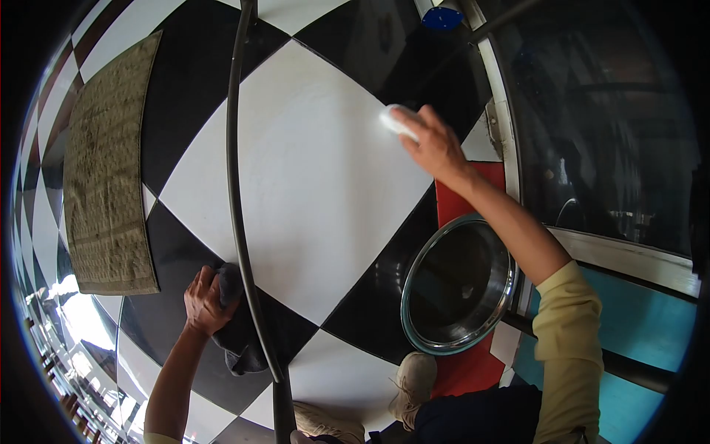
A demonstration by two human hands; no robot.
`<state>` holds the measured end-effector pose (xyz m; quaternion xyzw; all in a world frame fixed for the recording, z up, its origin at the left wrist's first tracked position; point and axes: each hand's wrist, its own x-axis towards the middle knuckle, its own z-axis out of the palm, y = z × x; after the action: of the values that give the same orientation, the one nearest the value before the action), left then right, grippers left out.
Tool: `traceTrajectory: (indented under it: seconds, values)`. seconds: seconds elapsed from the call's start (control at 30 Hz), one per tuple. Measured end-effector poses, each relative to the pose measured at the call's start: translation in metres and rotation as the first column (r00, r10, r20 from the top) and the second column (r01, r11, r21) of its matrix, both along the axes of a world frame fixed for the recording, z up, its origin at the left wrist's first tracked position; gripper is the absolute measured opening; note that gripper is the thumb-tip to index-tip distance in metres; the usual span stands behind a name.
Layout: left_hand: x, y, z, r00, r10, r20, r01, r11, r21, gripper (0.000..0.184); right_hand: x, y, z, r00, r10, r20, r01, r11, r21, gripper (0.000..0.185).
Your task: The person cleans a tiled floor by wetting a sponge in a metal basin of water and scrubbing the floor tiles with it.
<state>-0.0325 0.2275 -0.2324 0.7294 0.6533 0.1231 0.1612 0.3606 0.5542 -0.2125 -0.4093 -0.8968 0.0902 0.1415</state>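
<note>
My left hand (206,300) is wrapped round a dark grey cloth (245,351), with the bunched end at the fingers and the rest hanging below, over a black tile. On the right, my right hand (438,152) stretches forward over the edge of a large white tile (318,177). Closed in its fingers is a small white object (398,123), smeared by motion, so its kind is unclear. Beneath my right forearm stands a round metal basin (421,337) with dark-looking liquid inside.
A long dark pole (235,148) crosses the view between my hands. A brown mat (111,177) lies at the left. Red flooring (462,374) runs under the basin, beside a dark glass panel (592,140). My shoe (414,381) is close to the basin.
</note>
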Motion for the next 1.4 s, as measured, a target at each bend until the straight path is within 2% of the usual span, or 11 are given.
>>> traceTrajectory:
  seconds: [0.1,0.2,0.37,0.5,0.63,0.77,0.9,1.1,1.2,1.33,1.4]
  values:
    - [0.001,0.001,0.001,1.0,-0.015,0.009,0.014,0.998,0.064,0.051,0.003,0.025,0.006,0.979,-0.203,0.024,0.203,0.979,0.005,0.043]
    - [0.001,0.002,0.002,1.0,-0.006,0.014,0.005,0.999,0.046,0.05,-0.008,-0.007,0.0,0.999,0.026,0.019,-0.025,1.0,-0.018,0.045]
    - [0.002,0.0,0.001,1.0,0.006,0.009,-0.007,1.0,0.027,0.051,0.001,0.027,0.0,0.985,-0.173,0.014,0.173,0.985,0.0,0.043]
    - [0.002,0.002,0.003,1.0,0.007,0.009,-0.007,1.0,0.012,0.053,-0.027,-0.007,-0.005,0.996,0.075,-0.048,-0.074,0.997,0.028,0.048]
    - [0.006,0.004,0.006,1.0,0.006,-0.007,-0.006,0.998,0.061,0.04,-0.02,0.039,-0.009,0.992,-0.107,-0.071,0.112,0.991,0.074,0.045]
    - [0.003,0.007,0.004,1.0,0.003,-0.009,-0.002,0.998,0.064,0.039,-0.042,0.004,-0.008,0.995,0.089,-0.046,-0.087,0.995,0.047,0.044]
    - [0.005,0.004,0.003,1.0,0.02,-0.012,-0.019,1.0,0.025,0.039,-0.035,0.043,-0.007,0.994,-0.076,-0.083,0.081,0.994,0.068,0.048]
    - [0.005,0.004,0.004,1.0,0.025,-0.004,-0.025,0.999,0.02,0.038,-0.046,0.017,-0.011,0.993,0.115,0.009,-0.115,0.993,0.006,0.041]
    - [0.005,0.004,0.004,1.0,0.025,-0.002,-0.024,0.999,0.039,0.038,-0.036,0.056,-0.001,0.993,-0.109,0.036,0.107,0.993,0.056,0.043]
    - [0.006,0.005,0.004,1.0,0.021,-0.007,-0.02,0.999,0.041,0.039,-0.055,0.011,-0.004,0.99,0.135,-0.039,-0.135,0.991,-0.002,0.039]
    - [0.006,0.004,0.005,1.0,0.026,-0.004,-0.026,1.0,0.009,0.039,-0.048,0.026,-0.003,0.999,0.03,-0.026,-0.03,1.0,0.003,0.037]
